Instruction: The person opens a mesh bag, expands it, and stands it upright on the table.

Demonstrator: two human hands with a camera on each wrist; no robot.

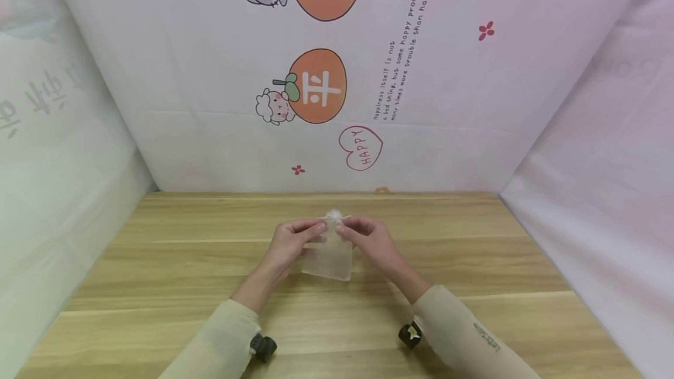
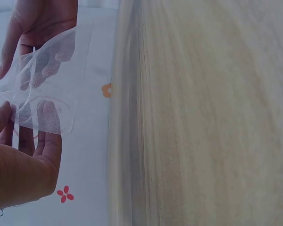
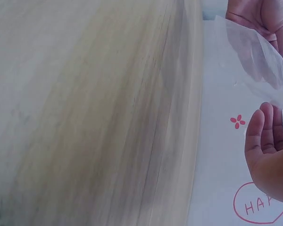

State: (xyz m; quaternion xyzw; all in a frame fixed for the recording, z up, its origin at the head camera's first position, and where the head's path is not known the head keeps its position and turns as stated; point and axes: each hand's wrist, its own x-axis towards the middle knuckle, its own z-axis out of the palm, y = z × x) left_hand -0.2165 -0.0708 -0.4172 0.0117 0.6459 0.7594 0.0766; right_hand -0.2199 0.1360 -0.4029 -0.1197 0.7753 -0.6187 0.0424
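Observation:
A small sheer white drawstring pouch (image 1: 333,262) hangs between both hands above the wooden table, its gathered mouth (image 1: 334,214) uppermost. My left hand (image 1: 289,243) pinches it by the upper left side, thumb in front, with other fingers behind the see-through cloth. On the upper right, my right hand (image 1: 374,243) pinches it close under the gathers, thumb toward me. Thin white cord shows at the neck. In the left wrist view the pouch (image 2: 61,92) spreads across both hands' fingers; the right wrist view catches its lower part (image 3: 247,52). No contents show through the mesh.
The wooden table (image 1: 200,274) runs back to a white printed cloth wall (image 1: 447,151). White cloth also hangs on the left (image 1: 68,151) and right (image 1: 590,180). A small black camera sits at each sleeve's cuff, the left camera (image 1: 263,347) and right camera (image 1: 409,335).

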